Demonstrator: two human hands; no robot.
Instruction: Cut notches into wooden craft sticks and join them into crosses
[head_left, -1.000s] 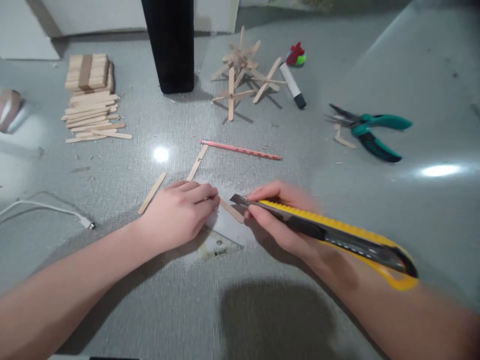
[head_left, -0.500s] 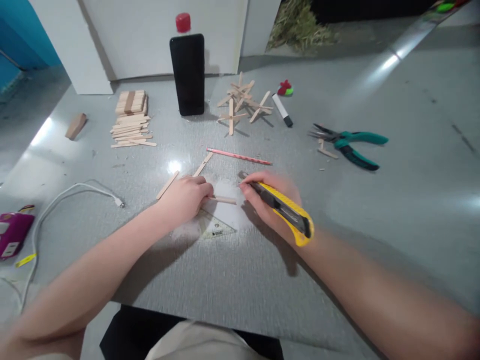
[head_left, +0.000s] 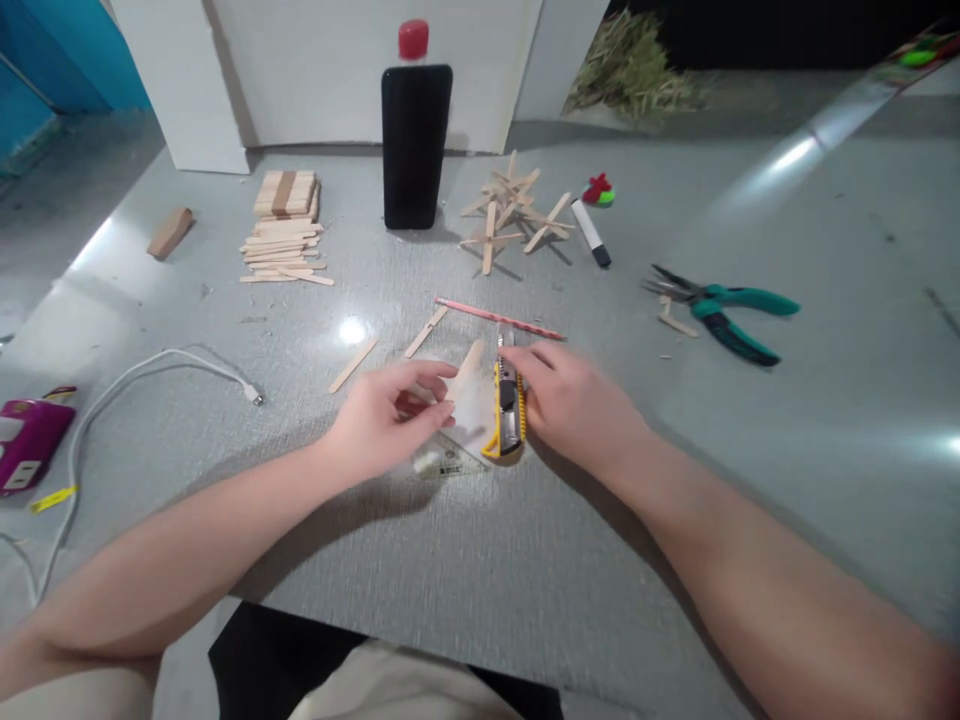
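My left hand pinches a wooden craft stick between thumb and fingers, the stick tilted up and slightly blurred. Beside it my right hand has its fingers curled at the right side and far end of a yellow and black utility knife. The knife is low at the tabletop, its blade end pointing away from me. Under the left fingers lies a clear set square, partly hidden, by a white paper. Two more sticks lie just beyond: a plain stick and a notched stick.
A pink pencil lies past the knife. Farther back are stacked craft sticks, crossed-stick pieces, a marker and a black phone against a red-capped bottle. Pliers rest right; a white cable runs left.
My right hand has turned the utility knife from slanting above the hand to lying lengthwise near the table. My left hand has lifted and tilted the craft stick. The view has shifted slightly.
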